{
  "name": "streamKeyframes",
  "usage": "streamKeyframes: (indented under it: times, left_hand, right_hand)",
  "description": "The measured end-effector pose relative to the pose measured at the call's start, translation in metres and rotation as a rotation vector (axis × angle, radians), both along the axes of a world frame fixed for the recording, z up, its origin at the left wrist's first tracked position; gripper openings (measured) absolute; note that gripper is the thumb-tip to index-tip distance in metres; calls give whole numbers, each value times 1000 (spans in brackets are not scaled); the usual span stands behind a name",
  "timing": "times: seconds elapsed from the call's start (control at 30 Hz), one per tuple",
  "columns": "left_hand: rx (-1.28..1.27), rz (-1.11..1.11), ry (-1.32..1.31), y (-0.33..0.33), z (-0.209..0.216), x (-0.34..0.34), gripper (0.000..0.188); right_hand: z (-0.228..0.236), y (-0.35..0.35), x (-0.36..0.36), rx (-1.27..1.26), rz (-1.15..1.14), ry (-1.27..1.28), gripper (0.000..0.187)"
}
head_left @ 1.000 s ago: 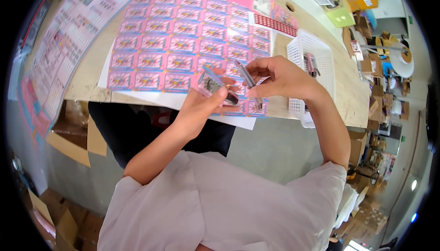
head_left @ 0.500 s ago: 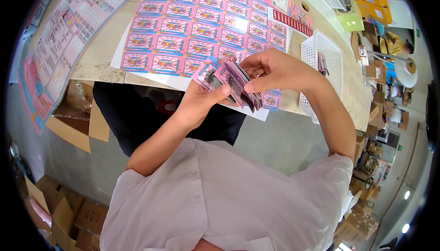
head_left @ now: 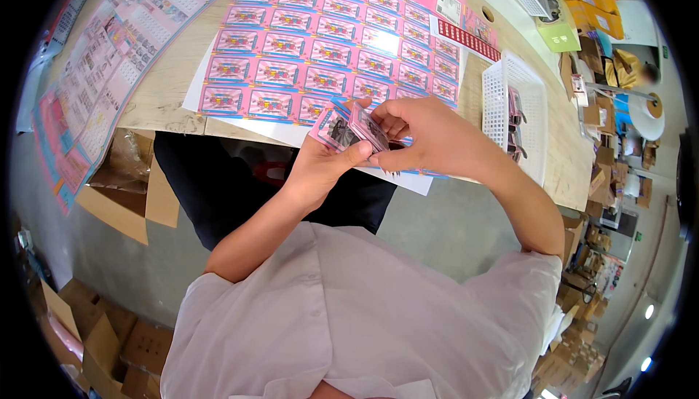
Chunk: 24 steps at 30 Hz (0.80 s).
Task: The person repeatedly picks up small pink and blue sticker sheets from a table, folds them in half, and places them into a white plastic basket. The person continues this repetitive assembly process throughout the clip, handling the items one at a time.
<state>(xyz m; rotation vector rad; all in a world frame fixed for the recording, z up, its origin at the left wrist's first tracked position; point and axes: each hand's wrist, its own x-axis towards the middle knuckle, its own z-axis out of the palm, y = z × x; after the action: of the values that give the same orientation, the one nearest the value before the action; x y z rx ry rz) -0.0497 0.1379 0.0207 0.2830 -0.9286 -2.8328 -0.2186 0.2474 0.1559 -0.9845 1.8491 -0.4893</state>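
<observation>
My left hand (head_left: 320, 168) is closed on a stack of small printed cards (head_left: 366, 132), with its thumb pressed on the lower front edge. A pink card with a dark picture (head_left: 336, 131) sticks out at the stack's left side, also in that hand. My right hand (head_left: 426, 137) wraps the right side of the stack, fingers curled behind it and thumb at its bottom edge. Under and beyond the hands, the table bears a sheet of pink and blue cards (head_left: 330, 51) laid in rows.
A white plastic basket (head_left: 539, 100) holding some cards stands at the table's right. A large pink printed sheet (head_left: 124, 49) hangs over the left edge. A red strip sheet (head_left: 466, 38) lies at the back right. Below left is an open carton (head_left: 162, 195).
The fanned cards have been squared into a tighter stack. My right hand has shifted slightly left and down, closing around the stack's side. The whole view has shifted a little.
</observation>
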Motion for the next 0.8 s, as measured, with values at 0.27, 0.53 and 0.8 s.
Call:
streamKeyframes:
  times: [0.27, 0.53, 0.8]
  left_hand:
    - [95, -28, 91, 2, -4, 2, 116]
    - [0, -79, 142, 8, -7, 3, 121]
    - [23, -51, 157, 9, -11, 8, 115]
  right_hand:
    - [-3, -2, 11, -176, 80, 453, 60]
    - [-25, -9, 31, -476, 325, 747, 64]
    - [-32, -15, 38, -393, 297, 673, 63]
